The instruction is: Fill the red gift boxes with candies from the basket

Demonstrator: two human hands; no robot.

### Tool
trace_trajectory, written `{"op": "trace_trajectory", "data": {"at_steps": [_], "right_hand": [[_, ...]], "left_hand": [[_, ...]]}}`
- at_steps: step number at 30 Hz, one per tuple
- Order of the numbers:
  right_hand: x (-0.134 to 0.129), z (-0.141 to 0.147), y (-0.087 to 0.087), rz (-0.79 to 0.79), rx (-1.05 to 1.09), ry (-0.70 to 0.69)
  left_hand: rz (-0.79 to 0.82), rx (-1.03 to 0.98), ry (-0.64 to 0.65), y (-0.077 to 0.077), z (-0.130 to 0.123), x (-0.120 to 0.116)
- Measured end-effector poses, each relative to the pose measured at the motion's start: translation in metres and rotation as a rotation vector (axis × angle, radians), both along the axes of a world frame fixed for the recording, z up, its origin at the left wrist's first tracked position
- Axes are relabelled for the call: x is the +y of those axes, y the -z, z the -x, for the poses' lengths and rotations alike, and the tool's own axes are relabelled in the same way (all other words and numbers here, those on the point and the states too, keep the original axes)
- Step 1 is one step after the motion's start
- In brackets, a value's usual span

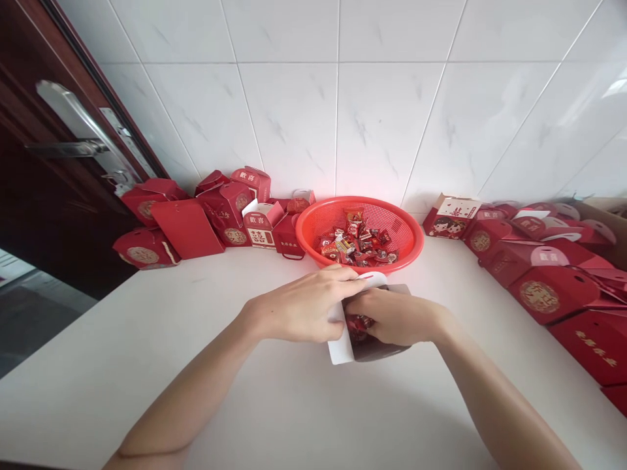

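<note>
In front of me is an open candy box (pixel 341 347) with white flaps standing up and a dark inside. My left hand (pixel 311 303) is closed on the box's left side, thumb and fingers against the white flap. My right hand (pixel 404 316) reaches into the box opening from the right. Its fingers go down among wrapped candies (pixel 361 326) with red wrappers, and the fingertips are hidden, so I cannot see whether they hold any. Just behind the box stands a red plastic basket (pixel 409 254) with many wrapped candies (pixel 360 241) in it.
Red gift boxes (pixel 189 228) cluster at the back left of the white table (pixel 220 391). More red boxes (pixel 539 294) line the right side. A box with cartoon figures (pixel 450 215) stands near the tiled wall (pixel 289 124). A dark door with a metal handle (pixel 73 117) is at left.
</note>
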State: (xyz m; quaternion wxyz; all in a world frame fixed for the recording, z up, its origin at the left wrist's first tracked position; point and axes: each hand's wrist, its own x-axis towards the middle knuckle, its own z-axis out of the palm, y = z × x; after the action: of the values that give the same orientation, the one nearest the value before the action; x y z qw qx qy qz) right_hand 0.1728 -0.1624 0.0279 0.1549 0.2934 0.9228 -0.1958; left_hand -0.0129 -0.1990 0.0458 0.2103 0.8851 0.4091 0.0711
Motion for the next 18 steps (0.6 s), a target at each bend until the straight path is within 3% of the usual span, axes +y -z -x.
{"op": "trace_trajectory", "data": {"at_steps": [9, 15, 18], "right_hand": [[0.005, 0.006, 0.013, 0.001, -0.105, 0.065], [0.003, -0.013, -0.005, -0.054, 0.234, 0.100], [0.003, -0.025, -0.019, 0.003, 0.411, 0.246]], "left_hand": [[0.039, 0.028, -0.021, 0.001, 0.000, 0.002], [0.060, 0.001, -0.054, 0.002, 0.003, 0.005], [0.064, 0.020, -0.082, 0.001, 0.003, 0.004]]}}
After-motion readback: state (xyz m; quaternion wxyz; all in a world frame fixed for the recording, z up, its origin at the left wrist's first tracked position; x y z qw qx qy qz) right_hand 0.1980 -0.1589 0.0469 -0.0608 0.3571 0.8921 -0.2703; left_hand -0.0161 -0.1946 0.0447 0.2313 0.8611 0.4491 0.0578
